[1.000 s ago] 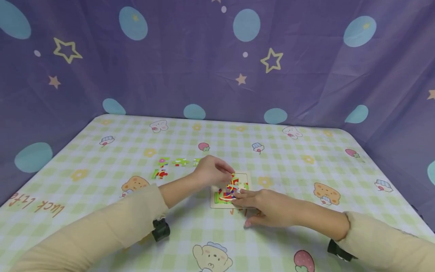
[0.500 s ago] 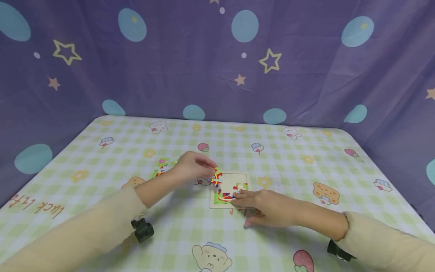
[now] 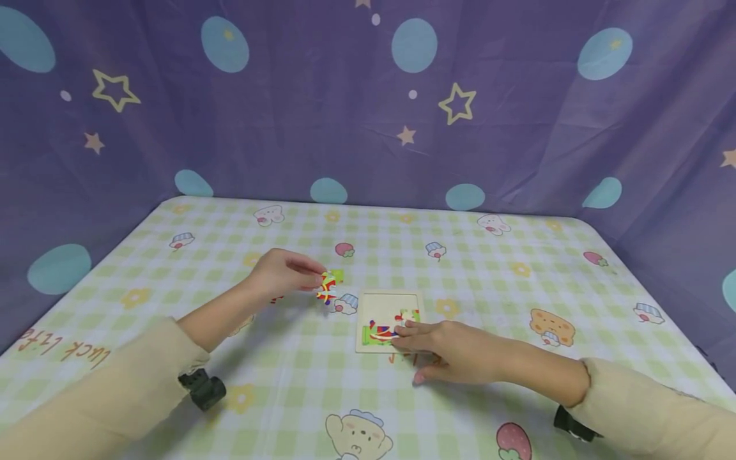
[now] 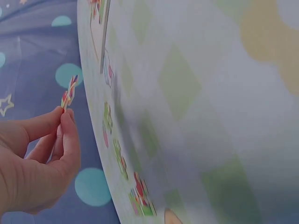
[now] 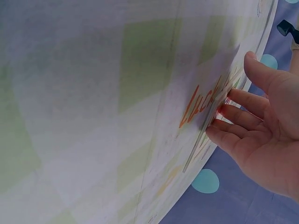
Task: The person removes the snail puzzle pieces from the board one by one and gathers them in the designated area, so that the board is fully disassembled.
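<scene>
Head: the left hand [image 3: 282, 273] pinches one puzzle piece [image 3: 326, 289], left of one tray [image 3: 386, 303]. Left wrist: I'd guess that piece is light and stiff, well held by its edge; at least three loose pieces [image 4: 120, 160] lie on the desk [image 4: 233, 149]. Right wrist: the right hand [image 5: 268, 128] touches the tray, fingers loose, gripping nothing.

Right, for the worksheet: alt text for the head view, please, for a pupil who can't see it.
A person's left hand pinches a colourful jigsaw piece above a green-checked tablecloth, while the right hand rests on a partly filled jigsaw tray. Behind them is a star-printed purple fabric backdrop.
</scene>
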`<action>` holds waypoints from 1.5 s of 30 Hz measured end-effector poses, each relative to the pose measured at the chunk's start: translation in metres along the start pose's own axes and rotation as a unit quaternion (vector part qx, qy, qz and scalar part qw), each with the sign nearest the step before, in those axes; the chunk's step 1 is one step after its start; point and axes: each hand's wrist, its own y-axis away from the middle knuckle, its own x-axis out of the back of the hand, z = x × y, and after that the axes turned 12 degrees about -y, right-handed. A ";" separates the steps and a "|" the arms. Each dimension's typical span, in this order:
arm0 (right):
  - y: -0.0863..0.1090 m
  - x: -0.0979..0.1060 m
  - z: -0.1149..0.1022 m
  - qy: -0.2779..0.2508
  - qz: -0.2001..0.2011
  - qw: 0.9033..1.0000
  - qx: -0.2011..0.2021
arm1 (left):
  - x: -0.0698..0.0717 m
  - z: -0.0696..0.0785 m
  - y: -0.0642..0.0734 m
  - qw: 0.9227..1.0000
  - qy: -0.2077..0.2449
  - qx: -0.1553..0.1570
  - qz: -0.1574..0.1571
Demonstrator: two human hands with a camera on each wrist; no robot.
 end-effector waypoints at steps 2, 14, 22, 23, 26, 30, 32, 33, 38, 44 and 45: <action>0.000 0.000 0.000 -0.001 0.000 1.000 0.001 | 0.005 -0.003 0.001 1.000 -0.020 0.001 0.006; 0.001 0.001 -0.002 -0.005 -0.001 1.000 0.011 | 0.013 -0.025 -0.002 0.995 -0.100 0.016 0.025; 0.002 0.000 -0.001 0.002 0.001 1.000 0.012 | 0.010 -0.028 0.000 0.984 -0.167 -0.028 0.052; 0.002 0.000 -0.001 0.003 0.002 1.000 0.013 | 0.009 -0.029 0.000 0.982 -0.176 -0.035 0.054; 0.002 -0.001 0.000 0.006 0.002 1.000 0.015 | 0.007 -0.031 -0.003 0.976 -0.204 -0.052 0.065; 0.001 -0.001 0.001 0.007 0.002 1.000 0.011 | 0.007 -0.033 -0.005 0.970 -0.221 -0.064 0.073; 0.000 -0.001 0.001 0.005 0.002 1.000 0.005 | 0.007 -0.032 -0.005 0.970 -0.222 -0.063 0.073; 0.000 -0.001 0.001 0.003 0.001 1.000 0.002 | 0.008 -0.032 -0.004 0.970 -0.222 -0.064 0.072; -0.001 -0.001 0.001 0.002 0.001 1.000 0.000 | 0.012 -0.027 -0.003 0.971 -0.219 -0.068 0.070; 0.000 -0.001 0.001 -0.007 -0.001 1.000 -0.007 | 0.004 -0.016 -0.001 0.973 -0.210 -0.078 0.064; 0.000 -0.001 0.001 -0.008 -0.002 1.000 -0.011 | 0.001 -0.014 -0.001 0.974 -0.205 -0.078 0.060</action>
